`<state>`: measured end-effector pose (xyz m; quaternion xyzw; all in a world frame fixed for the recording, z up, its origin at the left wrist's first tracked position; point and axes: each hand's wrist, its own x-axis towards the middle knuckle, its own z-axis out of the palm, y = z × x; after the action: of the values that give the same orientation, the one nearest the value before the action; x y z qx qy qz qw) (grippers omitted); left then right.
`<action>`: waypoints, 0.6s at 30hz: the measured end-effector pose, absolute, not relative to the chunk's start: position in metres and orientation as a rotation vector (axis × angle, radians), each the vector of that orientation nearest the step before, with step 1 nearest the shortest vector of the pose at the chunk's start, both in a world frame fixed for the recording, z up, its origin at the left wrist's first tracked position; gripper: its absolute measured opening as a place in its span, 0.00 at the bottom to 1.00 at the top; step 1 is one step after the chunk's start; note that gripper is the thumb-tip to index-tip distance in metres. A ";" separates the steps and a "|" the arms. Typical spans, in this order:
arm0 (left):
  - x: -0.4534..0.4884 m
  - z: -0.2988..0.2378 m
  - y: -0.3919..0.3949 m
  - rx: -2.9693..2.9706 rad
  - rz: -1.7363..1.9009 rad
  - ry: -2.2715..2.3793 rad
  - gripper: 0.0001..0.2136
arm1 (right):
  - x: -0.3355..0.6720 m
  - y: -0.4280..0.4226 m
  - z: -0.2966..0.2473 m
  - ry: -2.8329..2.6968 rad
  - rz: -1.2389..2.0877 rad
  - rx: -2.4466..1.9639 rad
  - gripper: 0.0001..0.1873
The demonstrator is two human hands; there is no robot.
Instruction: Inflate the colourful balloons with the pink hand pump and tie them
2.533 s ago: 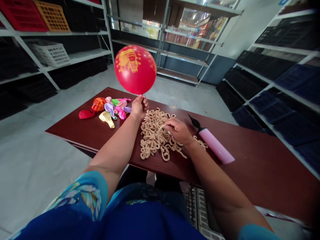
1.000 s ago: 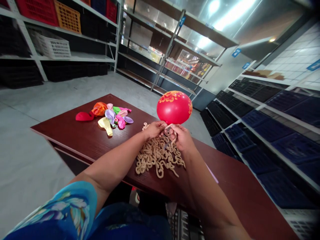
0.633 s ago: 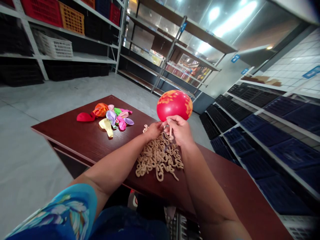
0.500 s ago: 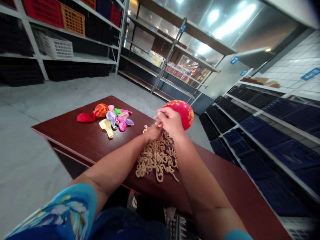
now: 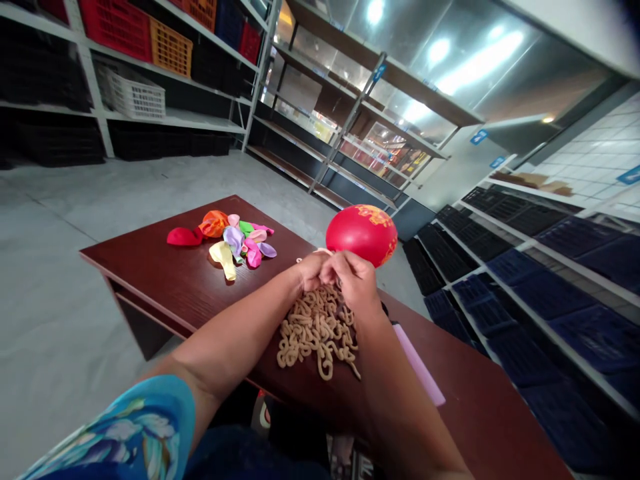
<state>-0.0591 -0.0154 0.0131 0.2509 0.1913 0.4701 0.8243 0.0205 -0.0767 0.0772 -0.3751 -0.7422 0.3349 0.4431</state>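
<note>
My left hand [image 5: 313, 270] and my right hand [image 5: 356, 281] meet just in front of an inflated red balloon [image 5: 357, 235] with gold print. The fingers of both are bent and pinched together at the balloon's near end. Its neck is hidden behind them. Below my hands, a loose heap of curly beige cord-like pieces [image 5: 320, 327] lies on the dark red-brown table [image 5: 175, 287]. Off to the left sits a small pile of limp, uninflated balloons [image 5: 243, 240] in several colours, with a flat red one [image 5: 185, 237] at its edge.
A pink flat strip-like object [image 5: 420, 367] lies on the table beside my right forearm. Racks of dark blue crates [image 5: 530, 287] line the right side. At the left stand shelves with a white basket [image 5: 135, 93] and an orange crate [image 5: 171, 48]. Tall shelving [image 5: 345, 127] rises behind.
My right hand has come down from above the left one, and the two now press together. The balloon has turned, with its print shifted, and more of it shows. The pink object has come into view.
</note>
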 end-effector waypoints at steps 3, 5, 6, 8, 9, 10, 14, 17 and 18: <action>-0.067 0.020 -0.016 0.495 0.930 0.257 0.07 | 0.047 -0.067 0.041 -1.358 0.876 -1.088 0.18; -0.069 0.023 -0.017 0.448 0.883 0.204 0.06 | 0.058 -0.058 0.021 -1.067 1.020 -1.189 0.14; -0.070 0.024 -0.018 0.431 0.862 0.202 0.06 | 0.061 -0.054 0.013 -0.964 1.100 -1.207 0.11; -0.069 0.025 -0.021 0.403 0.803 0.199 0.06 | 0.061 -0.050 0.002 -0.859 1.250 -1.168 0.07; -0.069 0.025 -0.023 0.391 0.768 0.187 0.06 | 0.059 -0.049 -0.001 -0.846 1.314 -1.125 0.08; -0.067 0.026 -0.025 0.382 0.732 0.169 0.06 | 0.057 -0.050 -0.003 -0.849 1.363 -1.072 0.09; -0.060 0.027 -0.035 0.364 0.629 0.095 0.05 | 0.051 -0.055 -0.006 -0.987 1.391 -0.847 0.12; -0.056 0.029 -0.041 0.358 0.568 0.081 0.04 | 0.054 -0.055 -0.009 -1.150 1.351 -0.802 0.14; -0.055 0.029 -0.043 0.355 0.552 0.081 0.04 | 0.056 -0.055 -0.011 -1.197 1.321 -0.832 0.14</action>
<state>-0.0555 -0.0426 0.0294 0.1744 0.0396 0.2711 0.9458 0.0561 -0.0549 -0.0112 -0.3520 -0.5067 0.5590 0.5540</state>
